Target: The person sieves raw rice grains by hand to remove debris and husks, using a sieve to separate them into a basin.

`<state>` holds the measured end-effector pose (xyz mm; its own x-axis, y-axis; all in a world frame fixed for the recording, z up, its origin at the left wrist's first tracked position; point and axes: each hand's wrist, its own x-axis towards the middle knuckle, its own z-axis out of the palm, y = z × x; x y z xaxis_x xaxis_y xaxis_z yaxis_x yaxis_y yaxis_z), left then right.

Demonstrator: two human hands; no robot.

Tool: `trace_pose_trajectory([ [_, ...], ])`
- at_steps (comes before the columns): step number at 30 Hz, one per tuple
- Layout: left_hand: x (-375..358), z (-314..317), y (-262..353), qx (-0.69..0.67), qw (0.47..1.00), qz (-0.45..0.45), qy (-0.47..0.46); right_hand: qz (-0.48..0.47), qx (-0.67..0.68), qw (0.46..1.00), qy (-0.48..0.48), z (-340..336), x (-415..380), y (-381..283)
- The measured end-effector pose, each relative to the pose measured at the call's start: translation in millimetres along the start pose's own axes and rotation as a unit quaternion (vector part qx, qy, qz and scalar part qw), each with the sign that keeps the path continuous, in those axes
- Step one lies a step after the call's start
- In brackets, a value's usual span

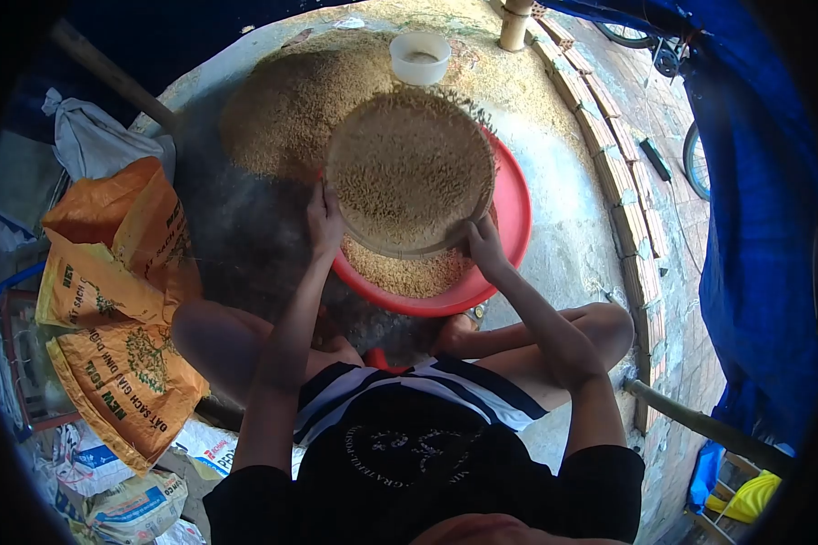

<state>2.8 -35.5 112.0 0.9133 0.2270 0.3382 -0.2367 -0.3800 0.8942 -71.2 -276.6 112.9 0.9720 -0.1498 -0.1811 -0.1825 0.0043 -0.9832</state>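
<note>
A round winnowing tray (400, 218), spread with loose grain (409, 173), is tilted between my two hands. My left hand (324, 218) grips its left rim, and my right hand (483, 243) is closed on the lower right rim. Bits of grain or husk are in the air along the far edge. Below the tray sits a wide red basin (516, 195) on the floor. Its near part shows more pale grain (413, 275); the rest is hidden under the tray.
A heap of husks (286, 109) lies behind the basin, beside a translucent white tub (420, 60). Orange sacks (127, 363) stand at left, near a white sack (104, 136). Low rows of bricks (613, 173) edge the right side, with a blue tarp (763, 218) beyond.
</note>
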Motion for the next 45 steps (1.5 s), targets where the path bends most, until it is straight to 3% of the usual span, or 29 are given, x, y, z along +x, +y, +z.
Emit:
trace_pose_trajectory([
  [1, -8.1, 5.4, -23.1, 0.002, 1.0, -0.002, 0.0, 0.069, -0.005, 0.998, -0.004, -2.1, 4.0, 14.6],
  [2, -15.1, 11.0, -48.9, 0.078, 0.996, -0.025, -0.026, 0.069, -0.005, 0.998, -0.006, -6.2, 5.9, 25.6],
  [4, -22.7, 12.9, -61.0, 0.153, 0.986, -0.05, -0.052, 0.224, 0.011, 0.972, -0.068, -12.5, 4.2, 33.6],
  [6, -25.4, 11.5, -59.7, 0.142, 0.972, -0.147, -0.111, 0.235, 0.043, 0.969, -0.066, -13.1, -2.1, 29.8],
  [8, -19.3, 6.5, -47.9, 0.135, 0.975, -0.137, -0.11, 0.246, 0.076, 0.964, -0.061, -12.5, -5.5, 15.9],
  [11, -7.3, -7.6, 8.9, 0.074, 0.99, -0.092, -0.076, 0.171, 0.041, 0.983, -0.056, -13.9, -8.5, -5.5],
  [13, -2.4, -17.6, 40.0, -0.03, 0.998, -0.03, -0.036, -0.035, -0.003, 0.999, -0.016, -8.3, -13.2, -23.8],
  [17, 11.3, -13.7, 44.0, -0.078, 0.997, -0.014, 0.005, -0.096, -0.015, 0.995, -0.018, 0.1, -3.8, -33.0],
  [20, -0.3, 1.5, -21.7, -0.008, 0.999, -0.032, -0.024, -0.009, -0.016, 0.999, -0.026, -1.8, 6.5, -2.4],
  [22, -13.0, 11.2, -54.3, 0.116, 0.986, -0.084, -0.085, 0.186, 0.023, 0.982, -0.026, -9.4, 4.5, 22.7],
  [24, -25.6, 12.8, -68.9, 0.157, 0.969, -0.135, -0.136, 0.222, 0.015, 0.973, -0.062, -16.5, -0.5, 39.1],
  [26, -29.8, 13.1, -76.0, 0.196, 0.945, -0.184, -0.189, 0.345, 0.111, 0.93, -0.053, -19.4, -7.2, 40.5],
  [28, -22.7, 10.2, -57.7, 0.143, 0.957, -0.178, -0.18, 0.298, 0.111, 0.947, -0.035, -15.8, -10.5, 24.4],
  [29, -16.4, 9.0, -45.3, 0.133, 0.972, -0.117, -0.154, 0.249, 0.111, 0.962, -0.02, -13.3, -11.4, 16.1],
  [33, 1.2, 4.9, -19.7, 0.109, 0.986, -0.06, -0.108, 0.146, 0.054, 0.988, 0.002, -7.7, -11.0, 5.4],
  [34, -2.6, 5.6, -25.9, 0.11, 0.986, -0.06, -0.107, 0.189, 0.072, 0.979, -0.006, -6.8, -13.1, 7.7],
  [36, -13.7, 6.0, -37.4, 0.134, 0.943, -0.219, -0.211, 0.233, 0.09, 0.968, -0.013, -8.5, -17.1, 18.0],
  [38, -30.7, 12.5, -66.0, 0.164, 0.937, -0.213, -0.222, 0.354, 0.172, 0.919, -0.027, -14.7, -21.5, 37.4],
  [41, -31.5, 9.5, -72.5, 0.166, 0.935, -0.211, -0.23, 0.405, 0.218, 0.887, -0.035, -15.1, -30.1, 47.2],
  [45, 1.0, -10.0, -82.4, 0.003, 0.948, -0.255, -0.192, 0.347, 0.146, 0.922, -0.087, 10.3, -36.6, 0.3],
])
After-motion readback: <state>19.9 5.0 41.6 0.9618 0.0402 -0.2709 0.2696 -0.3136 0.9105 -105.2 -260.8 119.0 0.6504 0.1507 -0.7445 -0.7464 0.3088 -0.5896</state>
